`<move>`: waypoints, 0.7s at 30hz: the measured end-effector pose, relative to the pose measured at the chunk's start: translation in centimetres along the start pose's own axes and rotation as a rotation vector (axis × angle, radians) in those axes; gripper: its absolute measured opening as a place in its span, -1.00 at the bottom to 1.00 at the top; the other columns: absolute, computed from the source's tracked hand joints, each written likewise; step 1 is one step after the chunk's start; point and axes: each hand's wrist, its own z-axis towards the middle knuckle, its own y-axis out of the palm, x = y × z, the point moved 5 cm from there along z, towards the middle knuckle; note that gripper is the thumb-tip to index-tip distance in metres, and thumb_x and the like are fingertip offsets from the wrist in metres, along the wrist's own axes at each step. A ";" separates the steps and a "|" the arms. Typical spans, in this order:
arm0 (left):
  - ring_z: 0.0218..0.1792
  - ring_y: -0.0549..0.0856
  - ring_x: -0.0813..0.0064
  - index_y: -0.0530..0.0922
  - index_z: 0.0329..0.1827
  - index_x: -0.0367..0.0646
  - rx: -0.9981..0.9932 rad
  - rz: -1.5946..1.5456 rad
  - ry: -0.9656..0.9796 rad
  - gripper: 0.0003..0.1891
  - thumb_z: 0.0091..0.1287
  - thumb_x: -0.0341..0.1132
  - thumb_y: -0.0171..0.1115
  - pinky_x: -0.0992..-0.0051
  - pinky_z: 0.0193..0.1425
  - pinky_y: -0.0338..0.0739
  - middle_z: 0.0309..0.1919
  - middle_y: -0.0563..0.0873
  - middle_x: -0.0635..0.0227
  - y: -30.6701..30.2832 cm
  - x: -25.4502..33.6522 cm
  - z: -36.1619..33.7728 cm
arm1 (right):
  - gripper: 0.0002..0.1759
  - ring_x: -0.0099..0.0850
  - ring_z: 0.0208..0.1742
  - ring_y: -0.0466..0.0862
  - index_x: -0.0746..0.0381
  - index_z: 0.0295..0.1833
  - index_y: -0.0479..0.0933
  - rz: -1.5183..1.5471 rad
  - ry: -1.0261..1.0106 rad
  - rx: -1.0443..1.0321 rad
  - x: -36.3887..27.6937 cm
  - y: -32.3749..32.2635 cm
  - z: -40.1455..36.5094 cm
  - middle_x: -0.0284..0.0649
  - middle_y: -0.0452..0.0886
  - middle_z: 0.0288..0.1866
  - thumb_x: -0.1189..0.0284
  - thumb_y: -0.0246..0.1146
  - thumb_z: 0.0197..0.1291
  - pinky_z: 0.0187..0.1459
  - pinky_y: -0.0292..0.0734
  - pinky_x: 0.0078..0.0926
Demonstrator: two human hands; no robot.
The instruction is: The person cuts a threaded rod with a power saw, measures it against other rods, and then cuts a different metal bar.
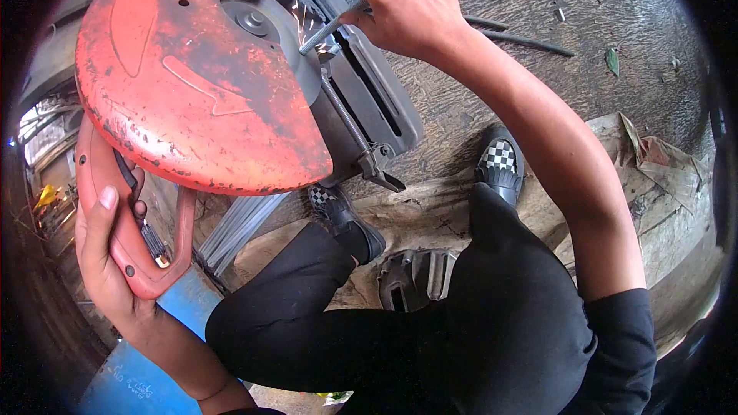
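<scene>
Firmly, the saw handle (127, 252) is gripped by the left hand (96, 261), fingers (108, 200) clenched around it; a threaded rod (319, 34), lying across the saw base (388, 104) beside the red guard (177, 84), is grasped by the right hand (407, 4).

Left hand (104, 242) curled closed, low; right hand (407, 4) fisted, reaching forward

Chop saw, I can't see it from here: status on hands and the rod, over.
Left hand shut on red handle. Right hand shut on threaded rod, rod end at the blade, sparks there. Right hand close to the blade.
</scene>
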 end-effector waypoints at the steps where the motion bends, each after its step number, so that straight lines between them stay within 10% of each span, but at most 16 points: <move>1: -0.17 0.58 0.59 0.36 0.27 -0.37 0.000 0.000 0.000 -0.43 0.25 -0.28 0.27 0.61 -0.06 0.46 -0.04 0.61 0.23 -0.1 0.0 0.0 | -0.77 -0.31 -0.16 0.54 0.18 -0.49 0.61 0.005 0.000 0.012 0.0 -0.1 0.0 -0.24 0.63 -0.40 0.23 0.28 -0.08 0.00 0.22 -0.22; 21: -0.21 0.59 0.62 0.37 0.27 -0.38 -0.014 0.045 0.033 -0.45 0.28 -0.27 0.23 0.67 -0.13 0.48 -0.04 0.63 0.24 0.2 0.1 0.1 | -0.72 -0.27 -0.17 0.56 0.20 -0.50 0.63 0.020 0.042 -0.070 0.2 0.0 0.3 -0.20 0.64 -0.43 0.19 0.30 -0.06 -0.01 0.24 -0.20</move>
